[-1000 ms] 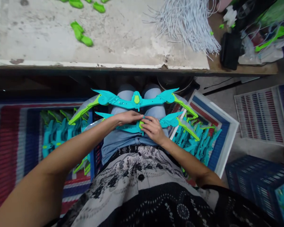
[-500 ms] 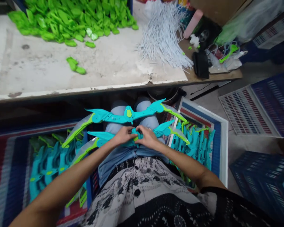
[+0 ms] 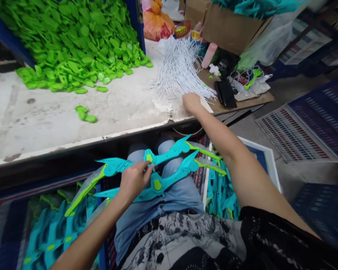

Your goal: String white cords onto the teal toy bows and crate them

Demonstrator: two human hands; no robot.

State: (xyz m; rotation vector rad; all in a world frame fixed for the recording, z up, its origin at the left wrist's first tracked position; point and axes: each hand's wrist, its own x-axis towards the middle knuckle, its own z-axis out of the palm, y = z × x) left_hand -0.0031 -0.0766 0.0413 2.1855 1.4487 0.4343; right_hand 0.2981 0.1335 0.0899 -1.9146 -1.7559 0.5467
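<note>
Two turquoise toy bows lie across my lap, the upper bow [image 3: 169, 157] just beyond the lower bow [image 3: 171, 180]. Each has a lime-green plate at its middle and lime-green curved tips with clear parts. My left hand [image 3: 133, 182] is closed, thumb and fingers pinched at the middle of the upper bow, below its green plate. On the bench, my right hand [image 3: 192, 103] is curled at the near end of a bundle of white strings [image 3: 180, 71]; its fingertips are hidden.
Green plastic pieces [image 3: 81, 48] spill from a blue bin; a few lie near the bench edge. Crates of bows [image 3: 50, 232] stand at my left and right [image 3: 222, 191]. A black wallet-like item [image 3: 225, 93], a pink bottle [image 3: 209, 55] and a cardboard box [image 3: 225, 28] are at the right.
My right hand has left the lower bow and reached forward to the strings. My left hand has shifted from the lower bow to the upper one. The view has tilted up.
</note>
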